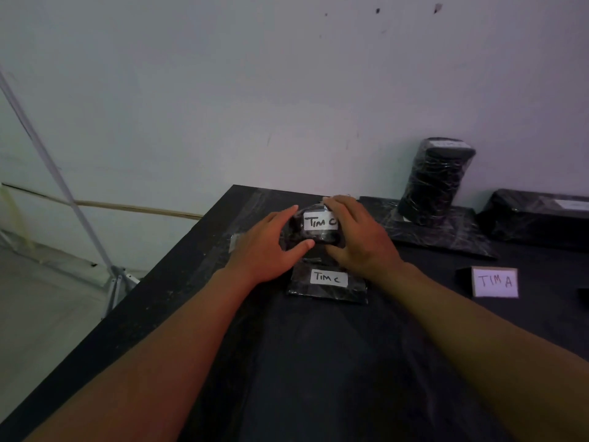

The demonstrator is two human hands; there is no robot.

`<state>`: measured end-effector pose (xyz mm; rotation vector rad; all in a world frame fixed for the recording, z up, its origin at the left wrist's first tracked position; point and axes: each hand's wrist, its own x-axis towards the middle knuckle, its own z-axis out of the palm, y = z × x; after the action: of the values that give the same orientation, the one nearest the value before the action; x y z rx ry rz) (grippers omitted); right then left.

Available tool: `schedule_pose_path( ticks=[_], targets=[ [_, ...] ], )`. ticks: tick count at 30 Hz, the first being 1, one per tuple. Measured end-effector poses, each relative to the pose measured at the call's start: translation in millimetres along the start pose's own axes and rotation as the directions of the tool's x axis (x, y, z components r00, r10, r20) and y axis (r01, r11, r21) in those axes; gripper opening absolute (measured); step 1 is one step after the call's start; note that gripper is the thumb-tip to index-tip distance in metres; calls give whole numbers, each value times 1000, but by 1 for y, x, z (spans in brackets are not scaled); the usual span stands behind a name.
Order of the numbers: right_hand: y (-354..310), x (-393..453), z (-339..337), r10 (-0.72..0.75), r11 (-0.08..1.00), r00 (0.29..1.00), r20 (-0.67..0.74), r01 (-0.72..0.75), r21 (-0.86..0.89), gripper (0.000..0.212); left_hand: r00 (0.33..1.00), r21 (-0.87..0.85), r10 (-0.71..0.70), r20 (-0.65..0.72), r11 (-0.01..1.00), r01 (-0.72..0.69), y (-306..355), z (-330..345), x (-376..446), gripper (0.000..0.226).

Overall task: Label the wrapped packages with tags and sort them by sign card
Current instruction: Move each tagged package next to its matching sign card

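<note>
On my dark counter (pixel 318 362) I count five wrapped packages and one sign card (pixel 495 282). My left hand (pixel 271 247) and right hand (pixel 357 237) both grasp the upper "TIM C" package (pixel 318 226).

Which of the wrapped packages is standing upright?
The tall cylinder package near the wall, standing on a flat package. The two TIM C packages, one in the hands and one nearer, sit low on the table.
</note>
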<state>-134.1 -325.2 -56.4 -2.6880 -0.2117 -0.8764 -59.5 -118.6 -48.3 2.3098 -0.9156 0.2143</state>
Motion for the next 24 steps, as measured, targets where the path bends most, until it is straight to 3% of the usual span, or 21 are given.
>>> schedule_pose_path(
  ticks=[3,6,9,12,18,21,24],
  targets=[
    [6,-5,-14,-182,978,980,-83,172,-117,83,999,-134,-37,-32,990,32,16,0,3,88],
    [5,-10,-31,-198,975,974,-113,184,-122,86,986,-360,-151,-70,926,116,37,-2,11,81],
    [0,-16,-50,-130,991,982,-140,125,-44,85,971,-545,-230,-63,823,159,57,-5,17,54],
    [-3,-28,-73,-45,998,987,-151,51,37,86,957,-730,-288,22,650,212,83,-8,17,34],
    [-9,-57,-115,105,994,958,-268,-98,41,78,947,-852,-294,132,455,260,145,5,17,28],
    [-5,-76,-143,200,978,923,-330,-206,16,92,947,-856,-243,210,422,298,185,21,16,28],
    [6,-102,-175,262,961,887,-380,-275,19,91,946,-860,-163,281,395,324,225,40,17,32]
  ],
)
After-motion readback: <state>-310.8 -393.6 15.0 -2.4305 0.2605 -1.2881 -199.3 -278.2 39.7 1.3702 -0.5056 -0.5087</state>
